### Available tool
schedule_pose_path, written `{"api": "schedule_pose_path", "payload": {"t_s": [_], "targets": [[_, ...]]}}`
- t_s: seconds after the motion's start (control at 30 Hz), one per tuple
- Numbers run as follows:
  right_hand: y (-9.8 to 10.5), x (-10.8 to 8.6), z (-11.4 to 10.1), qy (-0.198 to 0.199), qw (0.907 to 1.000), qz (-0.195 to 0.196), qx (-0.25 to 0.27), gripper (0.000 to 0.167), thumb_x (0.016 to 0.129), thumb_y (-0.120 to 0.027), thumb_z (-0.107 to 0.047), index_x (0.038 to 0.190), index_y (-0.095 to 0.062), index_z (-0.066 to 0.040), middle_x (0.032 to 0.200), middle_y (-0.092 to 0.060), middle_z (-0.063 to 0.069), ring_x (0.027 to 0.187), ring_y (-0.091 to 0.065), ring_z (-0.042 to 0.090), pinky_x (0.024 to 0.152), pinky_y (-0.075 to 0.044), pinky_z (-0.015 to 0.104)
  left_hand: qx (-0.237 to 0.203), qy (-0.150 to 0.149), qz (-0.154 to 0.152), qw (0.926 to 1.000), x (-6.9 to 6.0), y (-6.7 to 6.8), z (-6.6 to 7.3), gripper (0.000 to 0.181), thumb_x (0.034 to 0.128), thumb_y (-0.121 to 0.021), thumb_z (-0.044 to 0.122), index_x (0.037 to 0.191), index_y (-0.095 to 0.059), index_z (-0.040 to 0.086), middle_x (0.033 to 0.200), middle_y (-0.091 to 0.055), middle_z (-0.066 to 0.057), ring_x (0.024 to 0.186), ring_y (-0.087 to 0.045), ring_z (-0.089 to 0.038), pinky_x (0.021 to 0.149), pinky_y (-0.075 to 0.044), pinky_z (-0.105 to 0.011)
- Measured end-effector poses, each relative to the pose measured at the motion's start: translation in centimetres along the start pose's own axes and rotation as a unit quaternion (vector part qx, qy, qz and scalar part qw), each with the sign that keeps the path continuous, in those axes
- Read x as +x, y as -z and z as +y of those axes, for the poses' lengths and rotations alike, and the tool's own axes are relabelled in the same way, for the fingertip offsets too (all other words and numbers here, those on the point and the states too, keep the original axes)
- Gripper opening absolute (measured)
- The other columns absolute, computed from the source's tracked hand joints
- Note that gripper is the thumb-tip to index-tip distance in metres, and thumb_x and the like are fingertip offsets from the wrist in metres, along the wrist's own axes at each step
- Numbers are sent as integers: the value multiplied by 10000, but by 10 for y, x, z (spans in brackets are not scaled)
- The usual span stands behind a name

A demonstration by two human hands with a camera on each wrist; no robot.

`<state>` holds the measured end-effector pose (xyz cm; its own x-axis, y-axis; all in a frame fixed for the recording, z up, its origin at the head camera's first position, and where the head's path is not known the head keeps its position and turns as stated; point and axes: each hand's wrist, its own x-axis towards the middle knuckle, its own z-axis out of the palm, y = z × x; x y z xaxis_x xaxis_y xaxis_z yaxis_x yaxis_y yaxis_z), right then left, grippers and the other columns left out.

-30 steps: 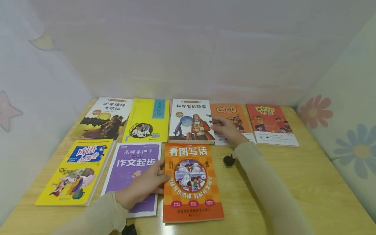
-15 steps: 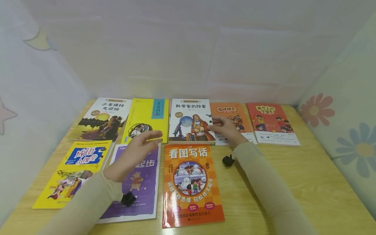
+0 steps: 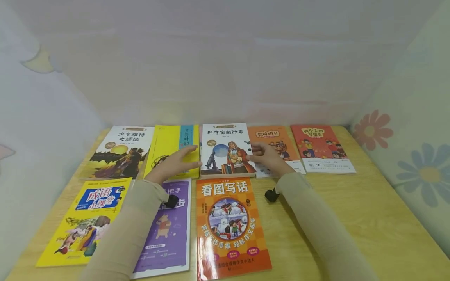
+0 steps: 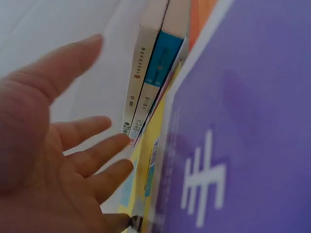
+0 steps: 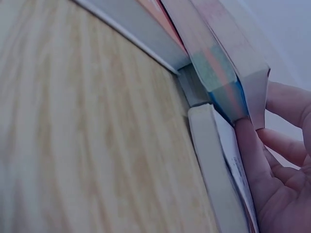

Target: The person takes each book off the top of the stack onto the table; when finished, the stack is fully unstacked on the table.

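A white book (image 3: 225,156) with a figure in a reddish-brown coat on its cover lies on top of other books, mid-row at the back. At its right edge, my right hand (image 3: 268,156) grips with thumb and curled fingers; in the right wrist view that hand (image 5: 286,170) meets the stacked books' corner (image 5: 255,92). To the left, my left hand (image 3: 174,164) hovers over a yellow book (image 3: 159,144) with a blue panel. Its fingers point toward the white book's left edge and hold nothing. In the left wrist view the left hand (image 4: 53,155) has spread fingers.
A purple book (image 3: 168,242), an orange book (image 3: 230,230) and another yellow book (image 3: 82,230) lie along the front. An orange-and-white book (image 3: 286,146), a red book (image 3: 321,144) and a dark-pictured book (image 3: 121,152) flank the back row. Everything rests on a wooden table (image 3: 355,218).
My left hand has left the orange book's left edge, rising over the purple book toward the white book. The right hand stays at the white book's right edge.
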<state>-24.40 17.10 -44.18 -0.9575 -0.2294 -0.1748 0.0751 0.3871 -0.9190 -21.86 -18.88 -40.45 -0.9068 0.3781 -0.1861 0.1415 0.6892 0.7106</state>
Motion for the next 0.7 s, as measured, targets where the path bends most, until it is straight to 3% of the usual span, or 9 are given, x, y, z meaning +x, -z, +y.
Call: {"api": "schedule_pose_path", "payload": {"t_s": [0.2, 0.33, 0.5, 0.57, 0.7], "targets": [[3, -1, 0, -47, 10000, -22, -68, 744, 919, -769, -340, 1557, -408, -211, 1514, -474, 54, 1356, -471, 272, 1090, -457, 483, 772, -109, -295, 9965, 2, -5, -6, 1058, 810, -738, 665, 1632, -224, 241, 1688, -160, -107, 1534, -122, -404, 1202, -120, -656], [7, -1, -1, -93, 9999, -98, -75, 739, 924, -767, -329, 1558, -407, -211, 1510, -474, 58, 1365, -462, 281, 1095, -450, 494, 825, -303, -321, 9956, 3, -7, -7, 1105, 796, -782, 619, 1634, -211, 178, 1686, -148, -135, 1545, -47, -392, 1215, -24, -634], [8, 0, -1, -176, 9995, -199, 165, 730, 926, -768, -313, 1555, -409, -223, 1499, -469, 48, 1373, -445, 274, 1092, -450, 491, 321, -546, -141, 9979, 3, -14, -1, 1066, 851, -791, 503, 1633, -181, 111, 1674, -182, -155, 1533, -140, -388, 1223, -160, -584], [8, 0, 0, -151, 9993, -202, 273, 722, 933, -762, -294, 1558, -407, -226, 1508, -458, 53, 1378, -440, 274, 1089, -453, 486, 50, -597, -85, 9982, 4, -18, 1, 1029, 881, -777, 454, 1632, -170, 97, 1675, -186, -146, 1532, -156, -374, 1228, -163, -566], [10, -1, 3, -195, 9967, -166, 772, 711, 942, -751, -201, 1561, -402, -217, 1546, -408, 88, 1412, -406, 297, 1116, -425, 498, -937, -519, -47, 9942, 6, -27, 1, 934, 955, -721, 314, 1640, -118, 115, 1678, -188, -109, 1532, -198, -317, 1237, -182, -504]]}}
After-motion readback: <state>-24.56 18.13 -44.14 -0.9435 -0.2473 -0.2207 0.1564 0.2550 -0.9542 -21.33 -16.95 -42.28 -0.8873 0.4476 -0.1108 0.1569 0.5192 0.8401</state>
